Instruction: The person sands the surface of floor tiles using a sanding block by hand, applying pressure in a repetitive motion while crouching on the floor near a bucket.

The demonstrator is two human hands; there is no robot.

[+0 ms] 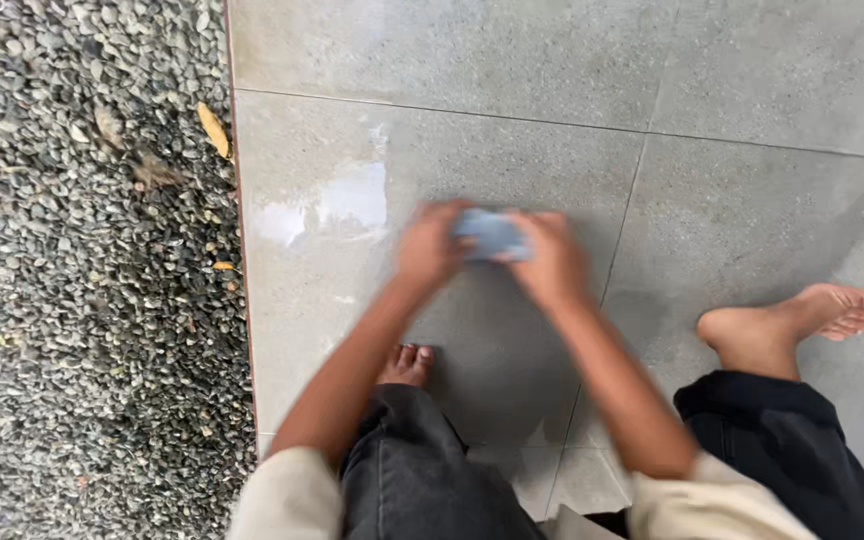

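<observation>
Grey stone floor tiles (512,130) fill most of the view, seen from above by a person who is bent low over them. Both of the person's arms reach forward and downward from the bottom edge, bare from the elbow, with pale cream sleeves pushed up near the bottom of the view. The forearms angle inward so that the 2 hands meet at the centre. The left hand (430,245) and the right hand (552,262) are both blurred by motion, so single fingers cannot be made out. Between them sits a small pale blue-grey object (492,235), soft-edged in the blur; what it is cannot be told. Both hands appear closed around it, the left hand on its left end and the right hand on its right end, with knuckles turned upward. Whether the object touches the floor or is held just above it cannot be told. Just beyond the left hand, a shiny wet patch (337,205) on the tile reflects light. Dark trousers cover the bent knees at the bottom. The bare left foot (407,365) shows its toes under the left forearm, and the bare right foot (802,325) rests flat on the tile at the right, toes pointing right. A strip of loose grey gravel (82,300) runs down the left side, with a yellow dry leaf (213,130) lying near its edge.
</observation>
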